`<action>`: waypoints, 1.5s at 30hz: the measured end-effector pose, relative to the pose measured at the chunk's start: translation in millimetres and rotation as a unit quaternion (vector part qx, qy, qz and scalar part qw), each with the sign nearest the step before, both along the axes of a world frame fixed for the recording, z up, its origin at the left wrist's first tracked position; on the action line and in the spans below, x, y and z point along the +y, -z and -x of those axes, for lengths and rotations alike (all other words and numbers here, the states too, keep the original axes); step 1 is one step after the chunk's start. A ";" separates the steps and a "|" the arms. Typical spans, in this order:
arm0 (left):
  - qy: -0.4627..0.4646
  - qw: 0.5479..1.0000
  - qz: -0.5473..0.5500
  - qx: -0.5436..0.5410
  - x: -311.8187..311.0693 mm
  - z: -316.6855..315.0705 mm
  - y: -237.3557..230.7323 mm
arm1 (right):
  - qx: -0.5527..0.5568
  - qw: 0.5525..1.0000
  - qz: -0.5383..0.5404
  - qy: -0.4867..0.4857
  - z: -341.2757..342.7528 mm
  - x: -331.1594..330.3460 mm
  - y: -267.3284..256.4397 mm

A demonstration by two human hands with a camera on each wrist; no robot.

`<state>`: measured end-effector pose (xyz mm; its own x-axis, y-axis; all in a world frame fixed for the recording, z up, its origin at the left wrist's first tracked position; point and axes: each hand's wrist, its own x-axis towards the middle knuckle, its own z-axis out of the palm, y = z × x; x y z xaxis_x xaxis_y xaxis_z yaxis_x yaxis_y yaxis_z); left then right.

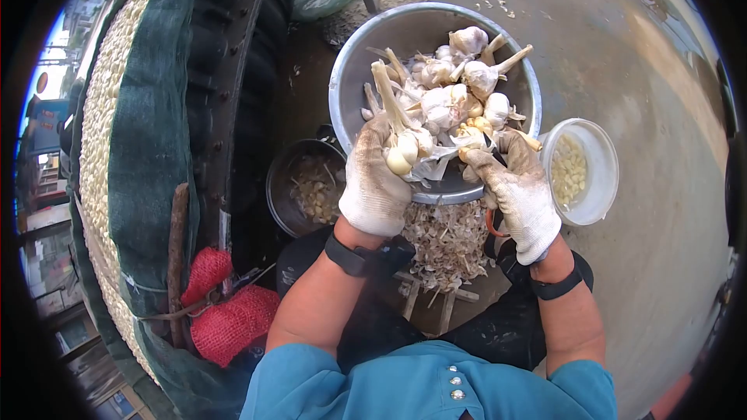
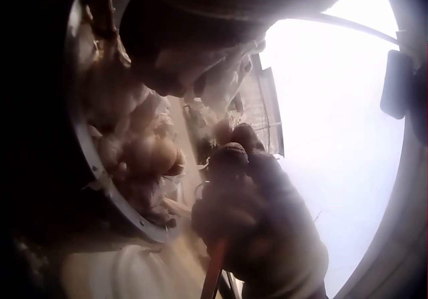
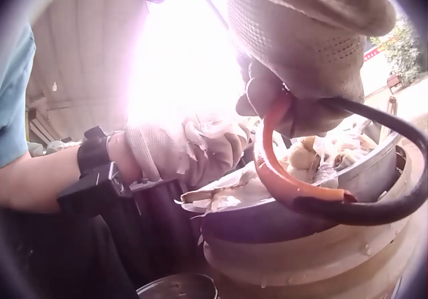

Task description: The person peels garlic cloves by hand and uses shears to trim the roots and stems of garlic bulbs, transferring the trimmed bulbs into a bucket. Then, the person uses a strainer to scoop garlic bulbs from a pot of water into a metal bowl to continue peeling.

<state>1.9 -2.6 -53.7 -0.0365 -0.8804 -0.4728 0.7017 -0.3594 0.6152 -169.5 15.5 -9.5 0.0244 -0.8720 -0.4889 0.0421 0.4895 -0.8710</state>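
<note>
Gloved left hand (image 1: 375, 183) grips a garlic bulb (image 1: 405, 149) with a long upright stem and bared cloves, over the near side of a metal basin (image 1: 337, 93). Inside the basin lie several whole bulbs (image 1: 445, 106). Close by on the right, the gloved right hand (image 1: 520, 194) has its fingers curled round scissors, whose orange and black handles (image 3: 271, 169) show in the right wrist view. Whether its thumb and finger also pinch a clove, I cannot tell. In the left wrist view the right hand (image 2: 261, 219) is dark, with an orange handle (image 2: 214, 269) below it.
A white tub (image 1: 611, 175) of peeled cloves stands right of the basin. A dark pot (image 1: 274, 194) with garlic pieces is at its left. Skins (image 1: 445, 249) are heaped below, between the knees. Red mesh bags (image 1: 233, 327) and a stick (image 1: 177, 257) lie beside green netting (image 1: 148, 163).
</note>
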 end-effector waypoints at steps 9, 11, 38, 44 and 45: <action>0.148 0.984 0.085 -0.044 10.1 5.2 9.9 | -0.080 0.997 -0.005 -0.013 3.0 -3.0 17.3; 0.168 0.943 0.210 -0.199 13.3 6.3 9.8 | -0.123 0.991 -0.039 -0.018 6.8 0.2 17.1; 0.254 0.930 0.182 -0.191 11.4 2.2 3.1 | -0.026 0.999 0.010 -0.023 14.2 -2.8 17.4; 0.243 0.956 0.101 -0.131 15.9 -2.0 -3.9 | -0.021 0.999 -0.026 0.010 13.5 -5.6 8.7; 0.251 0.951 0.121 -0.132 17.0 -2.7 1.7 | -0.033 0.999 -0.029 0.009 13.6 -5.3 8.8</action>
<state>4.6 14.4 -55.4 -0.3885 -0.8683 -0.3086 0.2888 -0.4327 0.8540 -183.1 10.3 -18.3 0.0437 -0.8425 -0.5369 0.1077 0.5383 -0.8359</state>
